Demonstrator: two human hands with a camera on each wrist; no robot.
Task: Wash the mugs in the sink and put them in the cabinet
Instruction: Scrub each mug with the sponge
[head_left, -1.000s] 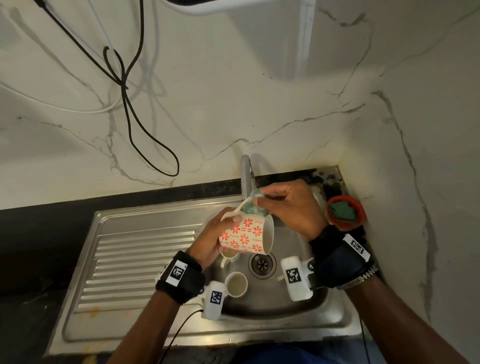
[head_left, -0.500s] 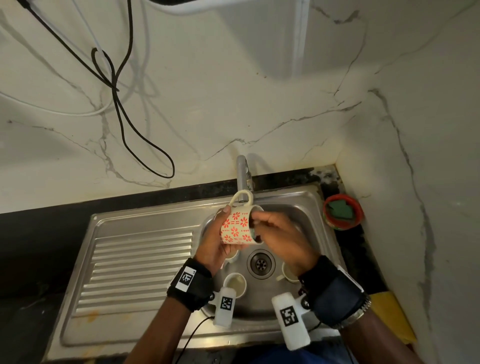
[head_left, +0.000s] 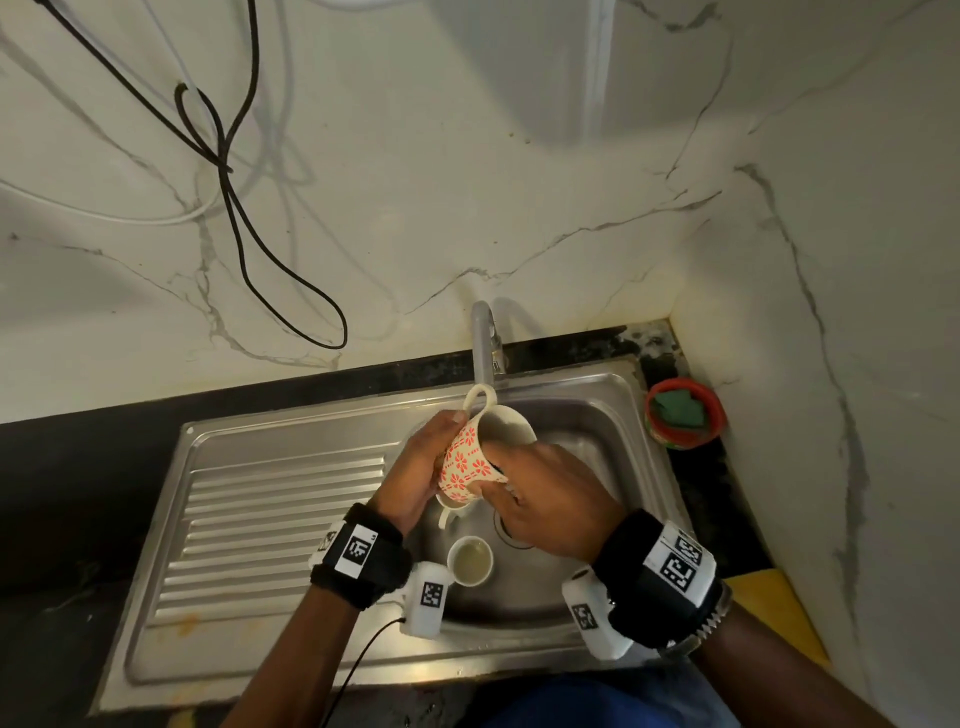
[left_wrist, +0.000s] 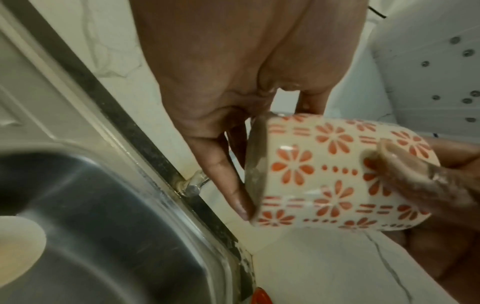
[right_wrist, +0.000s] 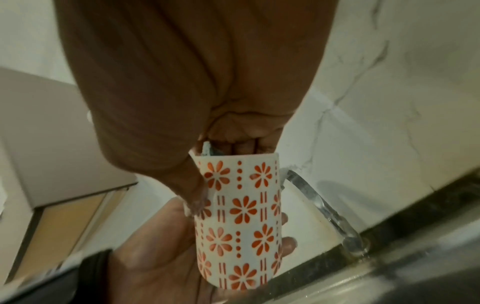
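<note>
Both hands work over the sink (head_left: 291, 467): the left hand (head_left: 415, 475) cups the flowered mug (head_left: 470, 460) round its base, tilted on its side, while the right hand (head_left: 545, 499) has fingers pushed inside its mouth with a scrubber (right_wrist: 206, 149), thumb outside. Another mug (head_left: 470, 561) stands upright in the basin below.

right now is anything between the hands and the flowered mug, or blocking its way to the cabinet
Nothing separates them: the left hand grips the flowered mug and the right hand has fingers inside it with a scrubber. The cabinet isn't identifiable in these views, so that path cannot be judged.
</note>
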